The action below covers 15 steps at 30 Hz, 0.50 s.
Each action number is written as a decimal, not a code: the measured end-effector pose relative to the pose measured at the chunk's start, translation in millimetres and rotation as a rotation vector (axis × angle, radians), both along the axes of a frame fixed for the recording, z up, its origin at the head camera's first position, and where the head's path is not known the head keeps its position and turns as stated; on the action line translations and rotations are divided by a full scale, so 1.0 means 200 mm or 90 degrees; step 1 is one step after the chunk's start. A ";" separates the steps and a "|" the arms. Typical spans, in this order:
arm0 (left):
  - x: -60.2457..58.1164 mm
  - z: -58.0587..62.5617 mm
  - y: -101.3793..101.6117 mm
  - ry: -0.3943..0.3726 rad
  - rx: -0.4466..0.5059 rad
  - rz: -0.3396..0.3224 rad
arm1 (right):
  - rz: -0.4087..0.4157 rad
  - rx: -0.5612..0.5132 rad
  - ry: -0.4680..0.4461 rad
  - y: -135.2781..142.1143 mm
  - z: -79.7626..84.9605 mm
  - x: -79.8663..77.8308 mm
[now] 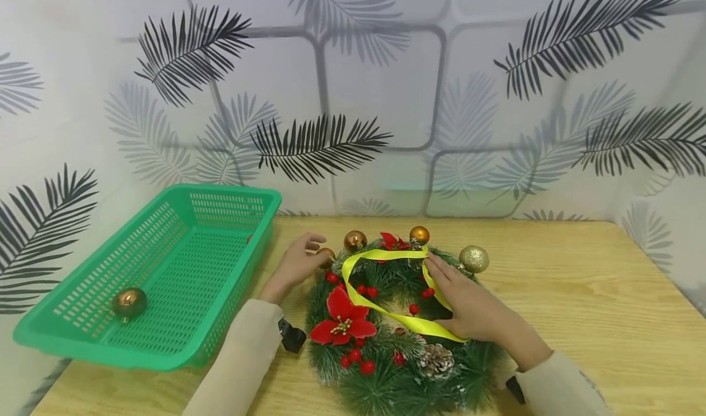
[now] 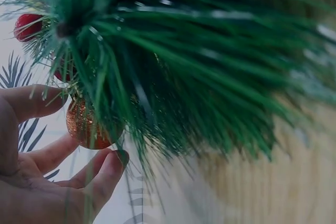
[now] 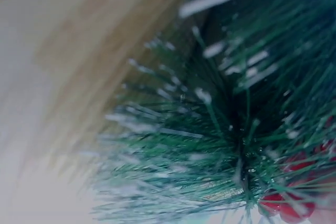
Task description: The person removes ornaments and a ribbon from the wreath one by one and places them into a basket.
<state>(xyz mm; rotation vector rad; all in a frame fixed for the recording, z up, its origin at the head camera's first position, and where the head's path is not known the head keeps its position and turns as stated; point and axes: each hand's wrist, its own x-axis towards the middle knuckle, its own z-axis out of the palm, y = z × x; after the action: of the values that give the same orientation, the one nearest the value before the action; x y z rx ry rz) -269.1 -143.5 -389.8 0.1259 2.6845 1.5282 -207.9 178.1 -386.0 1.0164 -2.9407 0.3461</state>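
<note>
A green wreath (image 1: 375, 388) with red berries, red poinsettias (image 1: 342, 326) and a pinecone (image 1: 437, 361) lies flat on the table. At its upper left edge, my left hand (image 1: 298, 261) holds a small glittery copper bauble (image 2: 86, 127) between thumb and fingertips; wreath needles hide part of the bauble. On the wreath's right side rests my right hand (image 1: 477, 309), its fingers straight and touching a yellow ribbon (image 1: 380, 255). The ribbon loops over the wreath's middle. In the right wrist view only needles (image 3: 173, 150) and berries (image 3: 294, 208) show, not the hand's fingers.
Left of the wreath stands a green plastic basket (image 1: 220, 312) holding a brown bauble (image 1: 129, 303). More baubles sit along the wreath's far edge: a brown one (image 1: 355, 241), an orange one (image 1: 419, 235) and a gold glitter one (image 1: 474, 259). A leaf-patterned wall (image 1: 380, 97) rises behind the table.
</note>
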 end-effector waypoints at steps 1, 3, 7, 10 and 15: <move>0.00 0.00 0.00 0.002 -0.001 0.000 | 0.003 0.000 0.003 0.00 0.00 0.00; 0.00 -0.01 0.00 0.006 0.000 0.001 | 0.009 0.002 0.009 0.00 0.00 -0.01; 0.01 -0.01 -0.01 0.011 0.004 0.004 | 0.022 0.008 0.018 -0.01 0.00 -0.03; 0.01 -0.01 -0.01 0.012 0.006 0.001 | 0.032 0.013 0.025 0.00 -0.01 -0.06; 0.02 -0.02 -0.02 0.017 0.010 -0.005 | 0.050 0.006 0.029 0.00 -0.01 -0.10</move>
<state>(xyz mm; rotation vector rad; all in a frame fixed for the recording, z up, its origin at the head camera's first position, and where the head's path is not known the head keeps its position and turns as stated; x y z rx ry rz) -265.3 -147.1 -393.0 0.1583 2.6895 1.5577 -228.0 177.7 -388.7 1.1271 -2.8710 0.3058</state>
